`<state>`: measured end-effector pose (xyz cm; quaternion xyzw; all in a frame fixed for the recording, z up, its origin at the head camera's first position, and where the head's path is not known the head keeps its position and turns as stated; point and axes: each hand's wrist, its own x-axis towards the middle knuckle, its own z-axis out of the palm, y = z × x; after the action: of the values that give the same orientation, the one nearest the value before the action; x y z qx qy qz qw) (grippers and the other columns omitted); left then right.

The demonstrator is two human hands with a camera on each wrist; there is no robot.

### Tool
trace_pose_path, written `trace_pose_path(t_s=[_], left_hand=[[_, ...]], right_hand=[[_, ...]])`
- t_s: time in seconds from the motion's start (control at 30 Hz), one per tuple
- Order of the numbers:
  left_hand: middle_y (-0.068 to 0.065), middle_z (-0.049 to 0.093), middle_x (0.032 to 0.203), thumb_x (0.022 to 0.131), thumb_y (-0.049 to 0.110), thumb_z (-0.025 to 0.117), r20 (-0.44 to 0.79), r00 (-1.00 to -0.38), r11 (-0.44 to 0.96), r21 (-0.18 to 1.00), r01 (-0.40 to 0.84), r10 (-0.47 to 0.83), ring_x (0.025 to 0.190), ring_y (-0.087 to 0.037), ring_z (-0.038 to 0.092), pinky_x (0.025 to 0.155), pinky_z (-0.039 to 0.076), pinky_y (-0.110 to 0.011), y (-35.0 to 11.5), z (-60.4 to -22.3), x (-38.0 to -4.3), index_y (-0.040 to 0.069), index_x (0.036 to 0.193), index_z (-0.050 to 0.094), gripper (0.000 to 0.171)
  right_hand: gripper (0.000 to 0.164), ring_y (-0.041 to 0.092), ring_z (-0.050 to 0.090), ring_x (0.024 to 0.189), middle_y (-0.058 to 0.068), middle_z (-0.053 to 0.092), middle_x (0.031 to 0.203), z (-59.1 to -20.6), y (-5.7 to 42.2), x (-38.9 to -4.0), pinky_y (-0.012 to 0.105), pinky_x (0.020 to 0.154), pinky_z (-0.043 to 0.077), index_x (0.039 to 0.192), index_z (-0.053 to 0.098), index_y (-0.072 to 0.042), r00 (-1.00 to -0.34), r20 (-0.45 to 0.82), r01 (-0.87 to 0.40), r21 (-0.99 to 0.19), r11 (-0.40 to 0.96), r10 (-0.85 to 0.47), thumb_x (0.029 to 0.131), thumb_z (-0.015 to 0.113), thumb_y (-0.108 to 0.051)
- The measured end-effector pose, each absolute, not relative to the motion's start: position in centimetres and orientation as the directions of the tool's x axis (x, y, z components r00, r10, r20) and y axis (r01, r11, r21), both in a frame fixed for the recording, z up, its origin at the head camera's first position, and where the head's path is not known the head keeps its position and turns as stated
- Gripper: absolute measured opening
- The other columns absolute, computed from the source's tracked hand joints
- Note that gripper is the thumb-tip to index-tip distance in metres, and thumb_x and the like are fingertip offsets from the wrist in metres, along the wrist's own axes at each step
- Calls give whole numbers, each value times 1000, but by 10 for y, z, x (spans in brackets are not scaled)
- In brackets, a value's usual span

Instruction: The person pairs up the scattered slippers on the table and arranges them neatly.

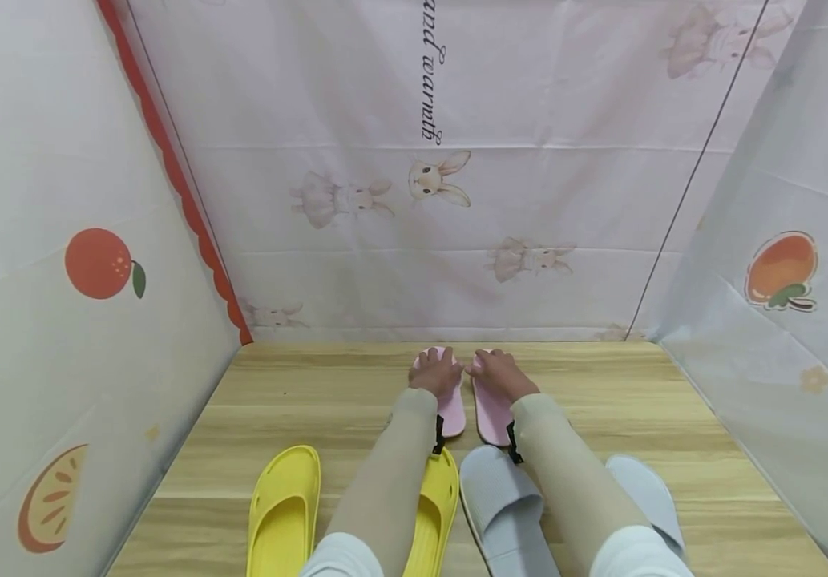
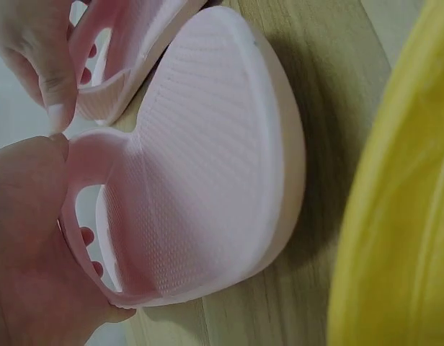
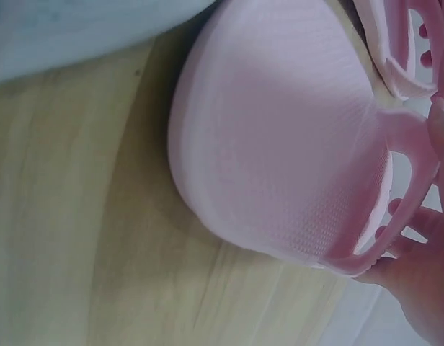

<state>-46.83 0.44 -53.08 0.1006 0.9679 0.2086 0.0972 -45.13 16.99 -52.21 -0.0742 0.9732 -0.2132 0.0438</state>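
Note:
A pair of pink slippers lies side by side near the back wall, toes toward it. On the left slipper (image 1: 451, 413), my left hand (image 1: 437, 373) grips the strap from above, fingers over the toe end. My right hand (image 1: 502, 375) holds the strap of the right slipper (image 1: 489, 418) the same way. The left wrist view shows the thumb at the strap's edge and fingertips through the open toe of the left slipper (image 2: 207, 144). In the right wrist view, fingertips show beyond the strap of the right slipper (image 3: 280, 137). The thumbs are close together.
Nearer to me stand a yellow pair, its left slipper (image 1: 294, 469) and right slipper (image 1: 444, 481), and a grey pair, its left slipper (image 1: 496, 477) and right slipper (image 1: 648, 485). Printed cloth walls (image 1: 385, 280) bound the wooden floor (image 1: 320, 377) at the back and sides.

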Motion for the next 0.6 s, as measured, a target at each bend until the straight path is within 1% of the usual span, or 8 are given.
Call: trace_pose_path(t_s=[0.1,0.3,0.4,0.6], left_hand=[[-20,33,156,108,45,32,-150,-956,888,429,167,252,142,-39,32,110,34,-61,5,-528,-468,21,157,29,55],[-18,35,154,108,39,33,-133,-948,871,448,203,290,139,-38,35,108,37,-60,3,-521,-464,21,155,33,51],[-17,36,154,107,40,34,-128,-947,873,440,211,293,139,-38,35,108,38,-59,2,-523,-465,22,155,33,51],[-15,36,155,107,41,34,-127,-945,872,436,221,303,141,-38,34,110,36,-59,0,-525,-467,22,156,32,52]], right_hand=[[57,57,41,133,35,44,146,-520,167,-453,70,107,35,149,45,-5,-983,-47,-143,-425,894,-179,105,49,-41],[44,58,43,129,36,46,141,-519,162,-453,70,105,37,143,50,-4,-976,-39,-175,-436,883,-213,105,50,-26],[42,58,43,127,37,46,139,-523,160,-456,69,104,38,141,50,-4,-977,-40,-174,-424,889,-211,104,49,-24],[44,58,43,128,37,45,141,-530,159,-463,69,106,37,144,49,-6,-979,-49,-156,-434,887,-196,104,49,-24]])
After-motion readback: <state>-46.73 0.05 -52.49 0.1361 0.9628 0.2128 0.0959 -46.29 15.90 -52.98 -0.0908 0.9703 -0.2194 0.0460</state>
